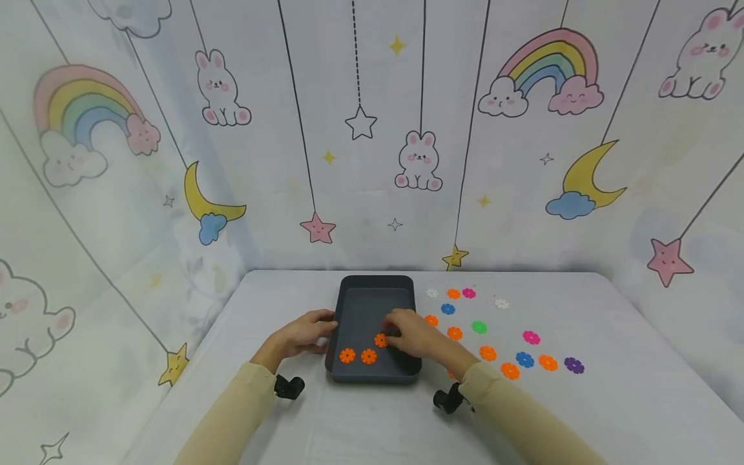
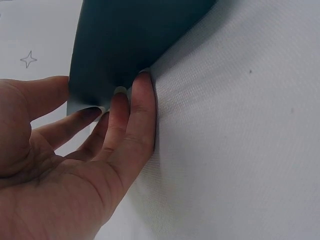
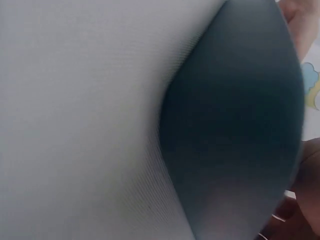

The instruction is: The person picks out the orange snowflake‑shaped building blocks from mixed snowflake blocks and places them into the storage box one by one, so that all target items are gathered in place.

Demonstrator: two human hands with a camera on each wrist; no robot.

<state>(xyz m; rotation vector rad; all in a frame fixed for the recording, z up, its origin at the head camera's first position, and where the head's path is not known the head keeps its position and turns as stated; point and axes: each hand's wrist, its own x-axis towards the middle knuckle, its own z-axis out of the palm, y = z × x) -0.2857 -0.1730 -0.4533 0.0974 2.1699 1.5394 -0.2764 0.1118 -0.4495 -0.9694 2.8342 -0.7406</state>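
Note:
A dark grey rectangular tray (image 1: 372, 303) lies on the white table. At its left side my left hand (image 1: 302, 332) holds the edge, thumb at the rim and fingers (image 2: 142, 107) against the outer wall. My right hand (image 1: 411, 331) reaches over the tray's right side, pinching a notched orange snowflake disc (image 1: 380, 340) by its right edge, low over the tray floor. Two more orange snowflake discs, a left one (image 1: 347, 356) and a right one (image 1: 369, 356), lie flat near the tray's front. In the right wrist view the tray wall (image 3: 230, 120) hides most of the right hand.
Loose snowflake discs are scattered right of the tray: several orange, blue, pink and white ones, a green disc (image 1: 479, 327) and a purple disc (image 1: 574, 365). My right forearm passes over some of them. A patterned cloth (image 1: 372, 194) hangs behind the table.

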